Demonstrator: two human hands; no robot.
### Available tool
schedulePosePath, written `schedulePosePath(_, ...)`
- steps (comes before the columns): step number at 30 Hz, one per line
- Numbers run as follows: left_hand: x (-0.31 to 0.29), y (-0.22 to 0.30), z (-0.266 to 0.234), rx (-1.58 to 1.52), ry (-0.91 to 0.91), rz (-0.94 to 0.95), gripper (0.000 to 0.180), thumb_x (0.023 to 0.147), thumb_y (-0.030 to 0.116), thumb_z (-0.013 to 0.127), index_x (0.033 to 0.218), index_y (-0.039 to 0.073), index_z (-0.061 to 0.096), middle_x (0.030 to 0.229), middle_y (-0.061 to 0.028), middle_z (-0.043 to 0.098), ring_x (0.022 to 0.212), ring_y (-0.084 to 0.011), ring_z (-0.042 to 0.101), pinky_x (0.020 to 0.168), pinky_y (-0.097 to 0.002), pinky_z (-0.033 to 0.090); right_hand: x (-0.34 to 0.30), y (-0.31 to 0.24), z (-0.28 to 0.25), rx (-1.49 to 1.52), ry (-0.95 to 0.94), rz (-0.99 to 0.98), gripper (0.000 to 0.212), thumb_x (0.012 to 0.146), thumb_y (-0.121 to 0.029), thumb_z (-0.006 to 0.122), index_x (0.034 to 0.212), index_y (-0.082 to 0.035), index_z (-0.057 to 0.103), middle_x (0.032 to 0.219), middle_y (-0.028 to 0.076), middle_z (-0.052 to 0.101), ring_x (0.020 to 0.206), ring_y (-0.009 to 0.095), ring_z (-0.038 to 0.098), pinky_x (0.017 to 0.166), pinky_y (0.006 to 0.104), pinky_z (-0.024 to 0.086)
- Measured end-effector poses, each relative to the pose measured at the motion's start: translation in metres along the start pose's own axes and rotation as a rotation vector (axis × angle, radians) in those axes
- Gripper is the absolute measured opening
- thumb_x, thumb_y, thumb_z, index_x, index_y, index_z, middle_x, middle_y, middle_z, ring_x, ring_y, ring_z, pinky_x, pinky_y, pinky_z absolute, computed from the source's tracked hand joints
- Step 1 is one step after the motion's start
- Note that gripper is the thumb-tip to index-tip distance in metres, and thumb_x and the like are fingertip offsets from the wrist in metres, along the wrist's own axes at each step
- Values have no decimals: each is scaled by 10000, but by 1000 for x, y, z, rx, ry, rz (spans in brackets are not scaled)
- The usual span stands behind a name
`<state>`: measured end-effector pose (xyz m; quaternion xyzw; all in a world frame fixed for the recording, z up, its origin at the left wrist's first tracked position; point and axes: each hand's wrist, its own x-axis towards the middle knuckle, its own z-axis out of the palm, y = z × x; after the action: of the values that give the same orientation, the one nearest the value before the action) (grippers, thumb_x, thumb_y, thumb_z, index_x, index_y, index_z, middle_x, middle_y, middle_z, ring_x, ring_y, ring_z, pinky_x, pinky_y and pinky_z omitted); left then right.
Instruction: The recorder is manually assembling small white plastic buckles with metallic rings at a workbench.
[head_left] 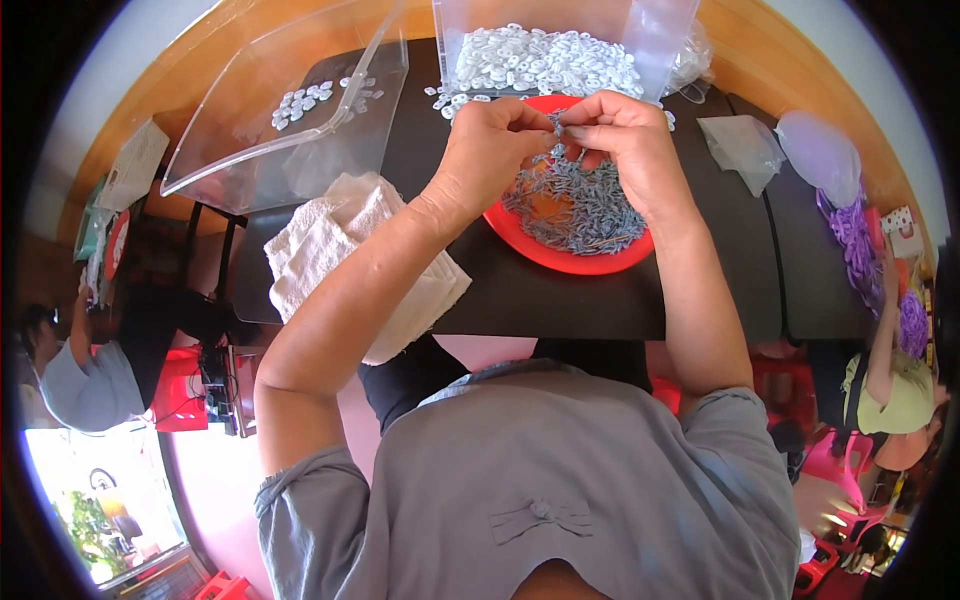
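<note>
My left hand (492, 140) and my right hand (630, 135) meet above a red plate (508, 238). Both pinch a short piece of grey-blue cord (558, 152) between thumb and fingers; the fingers partly cover it, so its exact form is hard to see. On the plate lies a tangled heap of similar grey-blue cord pieces (590, 215), with an orange patch showing through. Beyond my hands stands a clear plastic box (655, 35) full of small white oval pieces (550, 62), some of them lying loose on the table beside it.
A second clear bin (240, 165) with a few white pieces stands tilted at the far left. A folded cream cloth (335, 235) lies under my left forearm on the dark table (715, 270). Plastic bags (742, 150) and purple cords (850, 235) are at right. Other people sit at both sides.
</note>
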<state>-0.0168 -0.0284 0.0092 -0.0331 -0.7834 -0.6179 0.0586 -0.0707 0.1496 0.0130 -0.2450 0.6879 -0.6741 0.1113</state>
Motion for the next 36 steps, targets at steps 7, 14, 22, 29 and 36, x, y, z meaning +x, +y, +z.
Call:
schedulePosePath(7, 3, 7, 9, -147, 29, -34, 138, 842, 98, 659, 862, -37, 671, 630, -36, 575, 507, -76, 515, 396, -223, 401, -2, -2, 1, -34, 32, -11, 88, 843, -36, 609, 899, 1, 667, 785, 50, 672, 707, 108, 636, 602, 226, 451)
schedulePosePath(14, 7, 1, 10, -189, 94, -56, 127, 847, 81, 611, 788, -25, 647, 591, -25, 539, 455, -90, 483, 385, -229, 375, -3, 0, 3, -158, 72, 3, 89, 861, -34, 600, 915, -13, 667, 797, 25, 655, 702, 74, 594, 608, 221, 448)
schedulePosePath(22, 3, 0, 3, -475, 47, -112, 149, 827, 96, 632, 753, -34, 633, 639, -62, 568, 512, -124, 531, 391, -251, 396, -8, -8, 6, -273, 97, -92, 133, 860, -10, 606, 977, 5, 669, 813, -1, 641, 703, 49, 541, 627, 202, 431)
schedulePosePath(29, 0, 3, 0, -615, -14, -144, 150, 840, 93, 634, 793, -49, 640, 690, -94, 582, 556, -161, 560, 435, -276, 420, -6, -23, 9, -566, 2, -321, 131, 872, 17, 595, 988, 23, 655, 853, 23, 666, 757, 75, 580, 688, 226, 468)
schedulePosePath(36, 0, 0, -6, -691, -80, -191, 134, 867, 77, 602, 894, -53, 624, 753, -99, 581, 617, -172, 551, 494, -298, 429, -5, -31, 14, -667, -36, -455, 92, 862, 16, 602, 946, 11, 640, 793, 39, 650, 735, 78, 585, 679, 233, 474)
